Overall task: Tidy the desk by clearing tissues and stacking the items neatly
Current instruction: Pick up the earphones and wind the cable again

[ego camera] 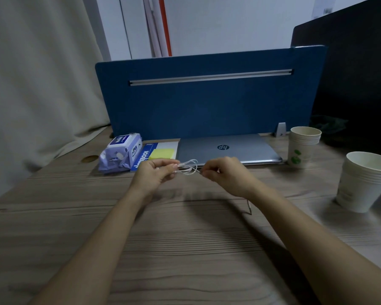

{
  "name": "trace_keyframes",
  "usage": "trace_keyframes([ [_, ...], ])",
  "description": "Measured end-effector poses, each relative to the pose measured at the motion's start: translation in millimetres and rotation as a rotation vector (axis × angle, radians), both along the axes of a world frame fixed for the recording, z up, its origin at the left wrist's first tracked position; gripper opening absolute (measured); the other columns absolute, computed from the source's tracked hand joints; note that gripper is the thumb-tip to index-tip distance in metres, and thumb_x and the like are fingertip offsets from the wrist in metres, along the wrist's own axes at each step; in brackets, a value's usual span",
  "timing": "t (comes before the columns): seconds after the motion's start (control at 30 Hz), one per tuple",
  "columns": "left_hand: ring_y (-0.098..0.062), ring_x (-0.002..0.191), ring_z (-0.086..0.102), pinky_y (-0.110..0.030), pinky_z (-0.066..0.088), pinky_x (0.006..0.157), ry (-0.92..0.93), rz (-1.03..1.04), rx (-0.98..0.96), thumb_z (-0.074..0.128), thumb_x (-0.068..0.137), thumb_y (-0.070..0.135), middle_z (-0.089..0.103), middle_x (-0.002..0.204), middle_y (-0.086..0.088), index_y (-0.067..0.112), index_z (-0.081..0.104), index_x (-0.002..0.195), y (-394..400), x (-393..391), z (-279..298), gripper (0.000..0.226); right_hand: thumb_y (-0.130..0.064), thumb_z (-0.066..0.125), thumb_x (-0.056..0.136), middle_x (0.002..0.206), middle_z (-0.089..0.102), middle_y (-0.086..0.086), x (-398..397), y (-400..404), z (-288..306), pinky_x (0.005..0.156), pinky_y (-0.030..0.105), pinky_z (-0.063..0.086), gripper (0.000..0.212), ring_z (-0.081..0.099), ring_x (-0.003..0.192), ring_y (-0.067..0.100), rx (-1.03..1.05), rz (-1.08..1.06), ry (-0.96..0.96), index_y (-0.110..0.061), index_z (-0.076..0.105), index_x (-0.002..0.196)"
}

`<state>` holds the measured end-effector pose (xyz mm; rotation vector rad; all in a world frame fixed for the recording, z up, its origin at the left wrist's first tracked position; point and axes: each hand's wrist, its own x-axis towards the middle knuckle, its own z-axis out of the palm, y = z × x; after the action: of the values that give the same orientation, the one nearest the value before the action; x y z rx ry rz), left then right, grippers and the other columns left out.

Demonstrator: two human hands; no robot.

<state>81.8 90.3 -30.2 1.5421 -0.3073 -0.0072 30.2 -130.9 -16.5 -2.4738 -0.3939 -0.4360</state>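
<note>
Thin white cable (188, 167), prob. earphone cord, hangs just above the surface (185, 249) btwn both hands, left hand (154, 172) pinching the looped bundle, right hand (223, 172) pinching the loose end: light, limp, tangle-prone, so hold at the coil's middle.

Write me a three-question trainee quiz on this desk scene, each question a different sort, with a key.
1. True or false: the silver laptop against the blue divider is closed.
2. What lies on the blue notebook? A) yellow sticky notes B) a paper cup C) a pen
3. Fill in: both hands hold a looped white ____.

Key
1. True.
2. A: the yellow sticky notes lie on it, right of the wet wipes pack.
3. Cable: the left hand and right hand pinch the white cable between them, above the wooden desk.
</note>
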Motion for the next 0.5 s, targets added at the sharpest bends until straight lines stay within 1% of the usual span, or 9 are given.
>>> trace_keyframes([
  [0.07, -0.005, 0.073, 0.069, -0.015, 0.054, 0.065, 0.064, -0.033, -0.1, 0.07, 0.084, 0.002, 0.077, 0.083, -0.003, 0.012, 0.079, 0.082, -1, -2, 3, 0.014, -0.018, 0.06, 0.09, 0.079, 0.068, -0.004, 0, 2, -2, 0.066, 0.027, 0.039, 0.013, 0.056, 0.075, 0.014, -0.032, -0.055, -0.077, -0.018, 0.073, 0.085],
  [0.13, -0.005, 0.07, 0.068, -0.014, 0.055, 0.064, 0.148, -0.1, -0.154, 0.066, 0.086, -0.001, 0.076, 0.079, -0.003, 0.01, 0.079, 0.079, 1, -2, 4, 0.019, -0.011, 0.06, 0.09, 0.085, 0.068, 0.003, 0, 1, -1, 0.072, 0.031, 0.045, 0.013, 0.06, 0.079, 0.02, -0.005, -0.105, -0.186, -0.012, 0.073, 0.088],
  [0.2, -0.006, 0.068, 0.069, -0.014, 0.055, 0.063, 0.221, -0.184, -0.127, 0.063, 0.087, -0.003, 0.075, 0.079, -0.005, 0.006, 0.079, 0.082, 3, -4, 6, 0.018, -0.009, 0.062, 0.091, 0.088, 0.065, 0.005, -2, -1, 1, 0.073, 0.034, 0.048, 0.01, 0.06, 0.079, 0.022, 0.055, -0.117, -0.323, -0.008, 0.071, 0.09],
  [0.27, -0.007, 0.067, 0.069, -0.014, 0.054, 0.061, 0.251, -0.226, -0.063, 0.064, 0.087, -0.003, 0.075, 0.079, -0.007, 0.002, 0.076, 0.089, 3, -5, 5, 0.013, -0.012, 0.061, 0.093, 0.089, 0.061, 0.003, -7, 0, 4, 0.068, 0.041, 0.05, 0.008, 0.059, 0.076, 0.022, 0.039, -0.096, -0.42, -0.01, 0.068, 0.09],
  [0.33, -0.007, 0.069, 0.07, -0.015, 0.054, 0.062, 0.24, -0.204, -0.032, 0.066, 0.086, -0.002, 0.076, 0.082, -0.008, 0.002, 0.077, 0.088, 1, -5, 3, 0.012, -0.018, 0.057, 0.095, 0.092, 0.058, -0.001, -11, 2, 5, 0.062, 0.043, 0.05, 0.008, 0.058, 0.075, 0.022, -0.032, -0.066, -0.466, -0.014, 0.064, 0.092],
  [0.43, -0.009, 0.075, 0.071, -0.016, 0.054, 0.066, 0.183, -0.128, -0.009, 0.07, 0.085, 0.0, 0.076, 0.083, -0.008, 0.008, 0.079, 0.082, 0, -3, 1, 0.013, -0.022, 0.053, 0.096, 0.094, 0.057, -0.001, -16, 7, 6, 0.059, 0.044, 0.05, 0.01, 0.057, 0.075, 0.023, -0.126, -0.023, -0.465, -0.016, 0.061, 0.094],
  [0.5, -0.011, 0.077, 0.071, -0.018, 0.055, 0.069, 0.106, -0.098, 0.112, 0.073, 0.084, 0.004, 0.077, 0.084, -0.006, 0.013, 0.081, 0.081, 2, -2, 1, 0.012, -0.022, 0.052, 0.097, 0.095, 0.057, 0.0, -18, 9, 6, 0.058, 0.044, 0.049, 0.011, 0.057, 0.075, 0.024, -0.169, 0.01, -0.465, -0.015, 0.061, 0.096],
])
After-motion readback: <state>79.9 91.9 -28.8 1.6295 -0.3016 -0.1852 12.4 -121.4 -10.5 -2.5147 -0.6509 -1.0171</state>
